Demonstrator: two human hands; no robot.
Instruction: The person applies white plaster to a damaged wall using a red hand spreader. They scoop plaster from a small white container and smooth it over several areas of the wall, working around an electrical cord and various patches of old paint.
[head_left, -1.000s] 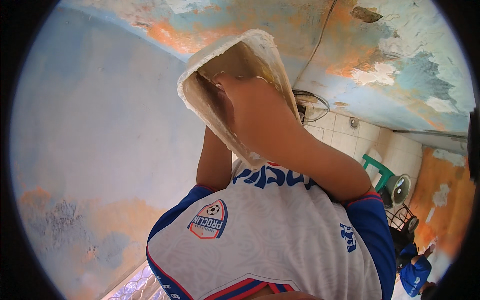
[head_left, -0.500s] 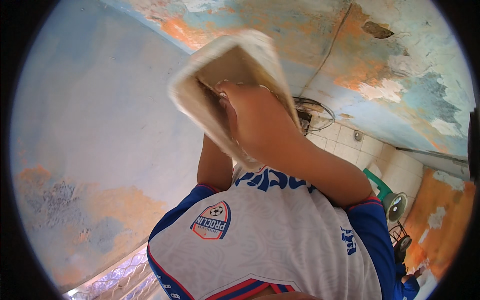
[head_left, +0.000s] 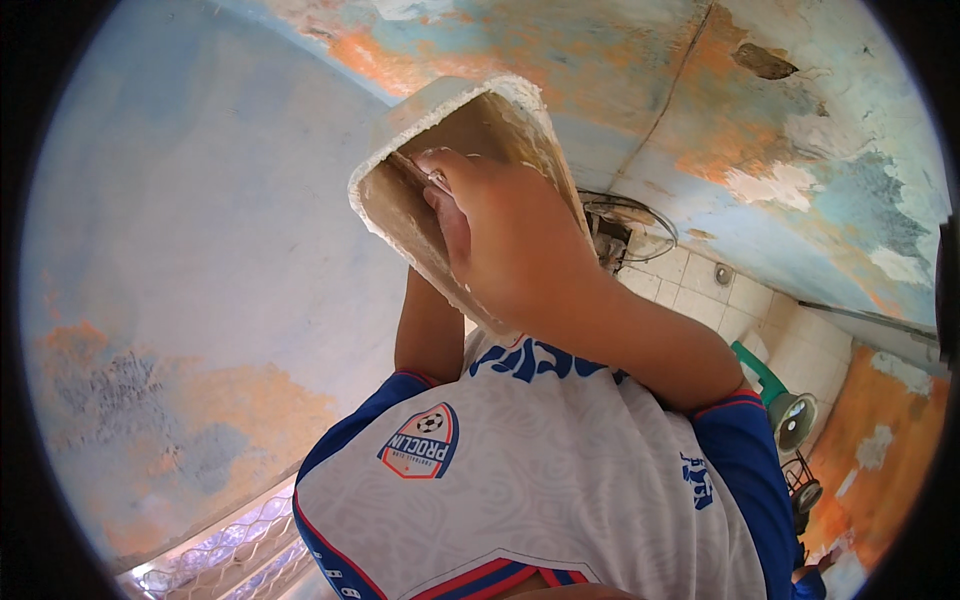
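A pale, oblong plastic tub (head_left: 385, 220), crusted white along its rim, is tilted high in front of me. My right hand (head_left: 500, 220) reaches into it, fingers curled round a thin, putty-smeared thing that I cannot make out, close against the inner wall. My left forearm (head_left: 425, 330) rises behind the tub; that hand and its fingers are hidden by the tub.
Patchy painted walls (head_left: 180, 260) surround me, one with a cable. Past my right arm are coiled wire (head_left: 650, 215), floor tiles (head_left: 740, 300), a green plastic stool (head_left: 760, 370), a fan-like round object (head_left: 795, 420) and part of another person (head_left: 810, 570). A grille (head_left: 240, 540) shows lower left.
The tub, with my right hand inside, has shifted slightly down and left; it was blurred by motion half a second ago. The other person at lower right shows less now.
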